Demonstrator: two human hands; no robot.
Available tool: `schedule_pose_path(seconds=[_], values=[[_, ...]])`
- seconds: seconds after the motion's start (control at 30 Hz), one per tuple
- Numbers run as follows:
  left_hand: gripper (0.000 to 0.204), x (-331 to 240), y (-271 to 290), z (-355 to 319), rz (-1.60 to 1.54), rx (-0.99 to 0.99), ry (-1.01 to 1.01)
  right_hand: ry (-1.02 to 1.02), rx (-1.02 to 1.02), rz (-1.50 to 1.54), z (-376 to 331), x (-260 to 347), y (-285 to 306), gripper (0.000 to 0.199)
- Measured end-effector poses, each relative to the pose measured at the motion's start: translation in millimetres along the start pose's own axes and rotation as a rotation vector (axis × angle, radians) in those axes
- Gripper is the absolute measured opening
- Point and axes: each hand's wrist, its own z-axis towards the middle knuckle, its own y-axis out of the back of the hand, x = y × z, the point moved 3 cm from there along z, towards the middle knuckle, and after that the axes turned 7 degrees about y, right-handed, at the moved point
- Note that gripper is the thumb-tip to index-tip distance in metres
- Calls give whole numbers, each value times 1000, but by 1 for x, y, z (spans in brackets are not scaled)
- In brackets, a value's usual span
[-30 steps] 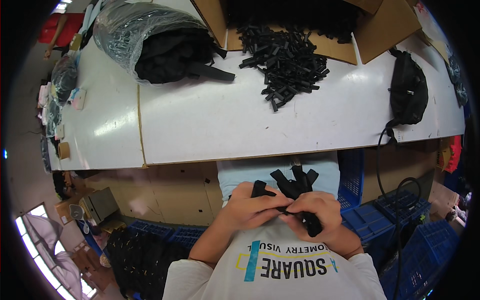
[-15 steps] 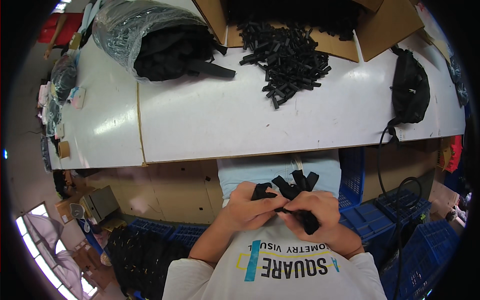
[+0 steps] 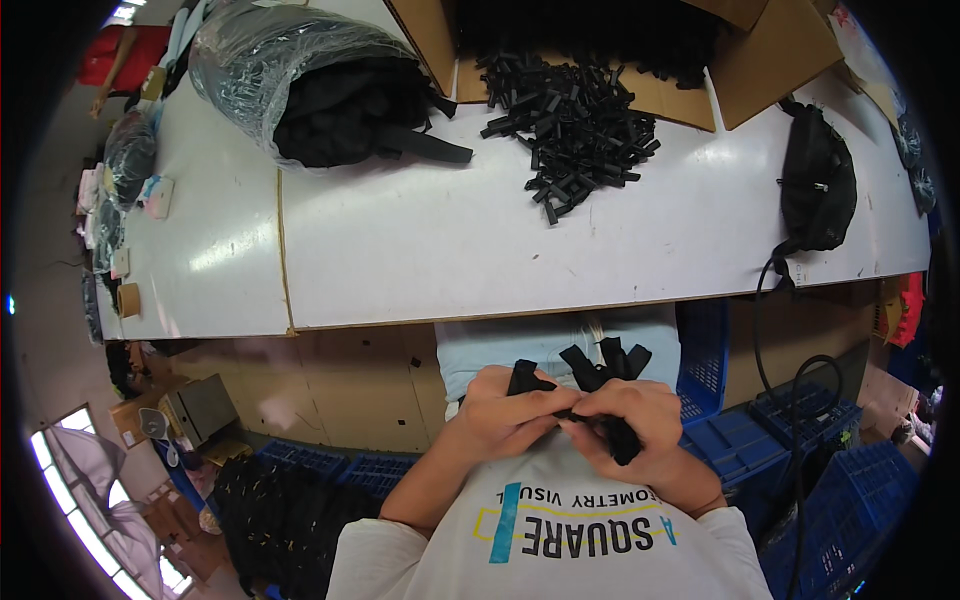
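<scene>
- Both hands meet in the lower centre of the frame, close against the person's white printed shirt (image 3: 560,520), below the near edge of the desk.
- The left hand (image 3: 505,412) is closed around one end of a bunch of short black fabric straps (image 3: 590,372), fingers curled over it.
- The right hand (image 3: 635,420) is closed on the other side of the same bunch, its fingertips pinching a strap that runs between the two hands; a black end pokes out below its fingers.
- Several strap ends fan upward from the grip, in front of a pale blue cloth (image 3: 520,345) lying across the lap.
- The long white desk (image 3: 420,240) fills the middle of the frame, with a seam running down its left part.
- A loose heap of small black strap pieces (image 3: 570,125) lies at upper centre of the desk, spilling from an opened brown cardboard box (image 3: 760,50) at the top edge.
- A clear plastic bag stuffed with black material (image 3: 300,80) rests at upper left, one black strap trailing out of it toward the heap.
- A black waist pouch (image 3: 818,185) sits at upper right of the desk, and a black cable (image 3: 765,300) hangs from it over the desk edge.
- Blue plastic crates (image 3: 760,440) stand on the floor at lower right.
</scene>
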Motion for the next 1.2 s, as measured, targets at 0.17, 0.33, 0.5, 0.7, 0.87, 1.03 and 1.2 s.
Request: schedule_pose_path(seconds=[0.17,0.33,0.5,0.7,0.87,1.03,1.2], values=[[31,-3,2,-1,18,10,-19,7,32,-27,2,3,3,24],[32,-5,2,-2,31,25,-34,-31,53,-4,2,7,4,26],[33,-4,2,-5,40,-4,-33,-71,72,29,1,4,2,24],[31,5,-1,-5,-17,-30,-33,-113,48,64,1,2,2,23],[30,6,-1,-5,-19,26,8,-107,43,52,0,2,3,24],[30,9,0,-10,30,37,2,-115,68,43,1,1,2,24],[29,6,0,-11,28,3,-14,-131,97,51,0,0,0,24]])
